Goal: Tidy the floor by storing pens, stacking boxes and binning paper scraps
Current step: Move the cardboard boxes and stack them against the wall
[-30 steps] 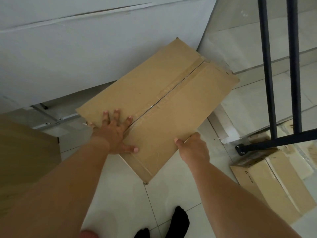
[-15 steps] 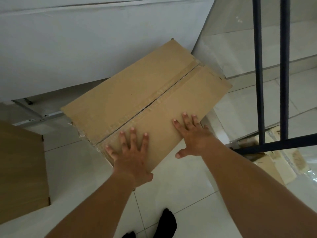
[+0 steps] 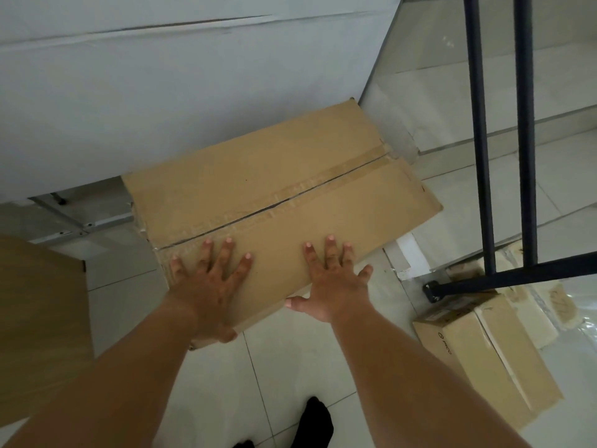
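The big box has turned a little since half a second ago, so its taped seam now lies flatter across the view. It sits on the white floor, with its far side by the white wall. Its long way runs from near left to far right. The left hand and right hand both lie flat on the near flap, fingers straight and spread, gripping nothing. The right thumb sticks out past the near edge. A small box lies off to the right.
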